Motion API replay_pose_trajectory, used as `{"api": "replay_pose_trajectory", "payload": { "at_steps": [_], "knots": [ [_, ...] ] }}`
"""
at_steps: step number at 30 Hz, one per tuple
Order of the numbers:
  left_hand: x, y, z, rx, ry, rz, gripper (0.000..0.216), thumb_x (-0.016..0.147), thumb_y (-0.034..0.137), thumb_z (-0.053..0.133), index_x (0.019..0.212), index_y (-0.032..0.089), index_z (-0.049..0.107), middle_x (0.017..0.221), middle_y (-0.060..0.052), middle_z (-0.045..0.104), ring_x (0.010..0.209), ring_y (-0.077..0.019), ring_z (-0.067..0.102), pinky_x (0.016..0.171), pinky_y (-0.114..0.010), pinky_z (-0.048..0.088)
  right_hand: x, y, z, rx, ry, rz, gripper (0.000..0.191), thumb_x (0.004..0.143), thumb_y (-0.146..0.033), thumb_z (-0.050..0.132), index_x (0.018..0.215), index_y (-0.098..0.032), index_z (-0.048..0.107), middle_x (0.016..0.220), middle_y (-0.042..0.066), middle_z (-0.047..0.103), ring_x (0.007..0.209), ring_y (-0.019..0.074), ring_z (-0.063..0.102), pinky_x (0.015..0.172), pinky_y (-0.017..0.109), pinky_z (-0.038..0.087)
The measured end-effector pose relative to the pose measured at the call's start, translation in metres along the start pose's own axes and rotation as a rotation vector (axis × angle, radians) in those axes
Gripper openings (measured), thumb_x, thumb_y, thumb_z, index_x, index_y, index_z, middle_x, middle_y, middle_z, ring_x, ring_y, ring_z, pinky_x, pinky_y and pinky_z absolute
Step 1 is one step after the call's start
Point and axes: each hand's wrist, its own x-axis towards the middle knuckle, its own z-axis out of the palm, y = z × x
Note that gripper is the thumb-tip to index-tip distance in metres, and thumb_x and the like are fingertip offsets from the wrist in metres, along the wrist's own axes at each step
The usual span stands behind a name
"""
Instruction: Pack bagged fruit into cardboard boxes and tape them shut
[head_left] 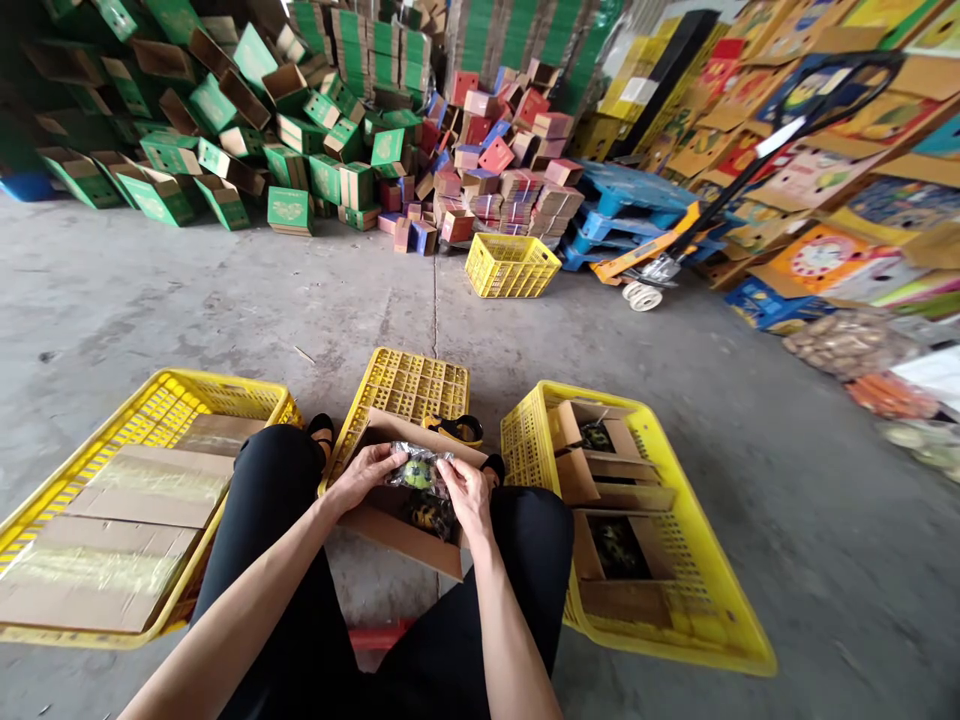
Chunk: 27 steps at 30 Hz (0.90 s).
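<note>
Between my hands is a small clear plastic packet with a round yellow-green, dark-marked item inside; its exact kind I cannot make out. My left hand pinches the packet's left end, and my right hand pinches its right end. Right below them, between my knees, stands an open cardboard box, its flaps spread. Inside that box lies a dark and yellow wrapped item, partly hidden by my right hand. An upturned yellow crate is under and behind the box.
On my left, a yellow crate holds taped cardboard boxes. A yellow crate on my right contains open boxes with dark wrapped items. Farther off are another yellow crate, a pallet jack, blue pallets and piled green cartons.
</note>
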Motion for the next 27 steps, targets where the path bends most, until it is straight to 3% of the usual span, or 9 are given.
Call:
{"api": "replay_pose_trajectory", "payload": {
  "at_steps": [5, 9, 12, 15, 17, 20, 23, 27],
  "knots": [
    [0.002, -0.004, -0.002, 0.01, 0.026, -0.012, 0.057, 0.078, 0.065, 0.087, 0.1, 0.013, 0.079, 0.09, -0.009, 0.076, 0.075, -0.018, 0.069, 0.069, -0.026, 0.057, 0.0, 0.0, 0.0, 0.001, 0.02, -0.007, 0.057, 0.09, -0.072, 0.059, 0.057, -0.026, 0.057, 0.056, 0.002, 0.054, 0.06, 0.0219, 0.054, 0.064, 0.035, 0.05],
    [0.001, -0.003, -0.001, -0.083, -0.005, 0.004, 0.07, 0.08, 0.055, 0.09, 0.138, 0.024, 0.068, 0.127, -0.012, 0.072, 0.096, -0.0216, 0.072, 0.076, -0.031, 0.062, 0.002, 0.005, 0.0, 0.021, 0.04, 0.019, 0.054, 0.088, -0.07, 0.062, 0.058, -0.026, 0.059, 0.056, 0.003, 0.055, 0.06, 0.0226, 0.054, 0.066, 0.037, 0.05],
    [0.0, -0.001, -0.001, -0.101, -0.063, 0.01, 0.083, 0.075, 0.043, 0.097, 0.148, 0.029, 0.06, 0.135, -0.011, 0.068, 0.103, -0.0229, 0.072, 0.082, -0.032, 0.063, 0.005, 0.01, 0.002, 0.101, 0.065, 0.069, 0.049, 0.085, -0.071, 0.065, 0.075, -0.023, 0.073, 0.072, 0.008, 0.071, 0.07, 0.0276, 0.067, 0.075, 0.041, 0.058],
    [0.001, -0.001, -0.003, -0.099, -0.026, 0.02, 0.079, 0.072, 0.045, 0.097, 0.142, 0.025, 0.065, 0.129, -0.011, 0.071, 0.102, -0.0235, 0.072, 0.082, -0.031, 0.062, 0.005, 0.013, 0.005, 0.248, 0.094, 0.11, 0.058, 0.082, -0.07, 0.072, 0.111, -0.021, 0.079, 0.11, 0.015, 0.079, 0.099, 0.0325, 0.075, 0.093, 0.046, 0.061],
    [0.003, -0.002, -0.004, -0.107, 0.03, 0.033, 0.073, 0.073, 0.048, 0.097, 0.135, 0.023, 0.068, 0.123, -0.01, 0.073, 0.099, -0.0221, 0.072, 0.08, -0.03, 0.061, 0.003, 0.013, 0.007, 0.3, 0.051, 0.092, 0.064, 0.084, -0.066, 0.074, 0.132, -0.024, 0.073, 0.134, 0.015, 0.073, 0.112, 0.0326, 0.074, 0.1, 0.048, 0.06],
    [0.005, -0.003, -0.005, -0.114, 0.099, 0.04, 0.067, 0.073, 0.053, 0.095, 0.125, 0.02, 0.07, 0.111, -0.007, 0.074, 0.085, -0.0166, 0.072, 0.074, -0.027, 0.06, -0.003, 0.01, 0.009, 0.331, -0.095, -0.003, 0.065, 0.085, -0.056, 0.079, 0.143, -0.029, 0.067, 0.155, 0.012, 0.059, 0.133, 0.0328, 0.065, 0.106, 0.047, 0.06],
    [0.006, -0.004, -0.005, -0.105, 0.133, 0.025, 0.062, 0.071, 0.056, 0.096, 0.113, 0.017, 0.071, 0.099, -0.005, 0.075, 0.075, -0.0132, 0.07, 0.072, -0.026, 0.061, -0.006, 0.01, 0.012, 0.332, -0.204, -0.073, 0.064, 0.083, -0.05, 0.084, 0.142, -0.03, 0.068, 0.16, 0.009, 0.054, 0.147, 0.0328, 0.053, 0.109, 0.044, 0.058],
    [0.007, -0.005, -0.004, -0.09, 0.144, -0.061, 0.064, 0.073, 0.071, 0.088, 0.098, 0.015, 0.069, 0.084, -0.007, 0.077, 0.068, -0.0169, 0.073, 0.067, -0.027, 0.061, -0.002, 0.017, 0.014, 0.261, -0.167, -0.032, 0.053, 0.091, -0.058, 0.073, 0.133, -0.025, 0.075, 0.137, 0.011, 0.073, 0.127, 0.0327, 0.07, 0.106, 0.046, 0.061]
  ]
}}
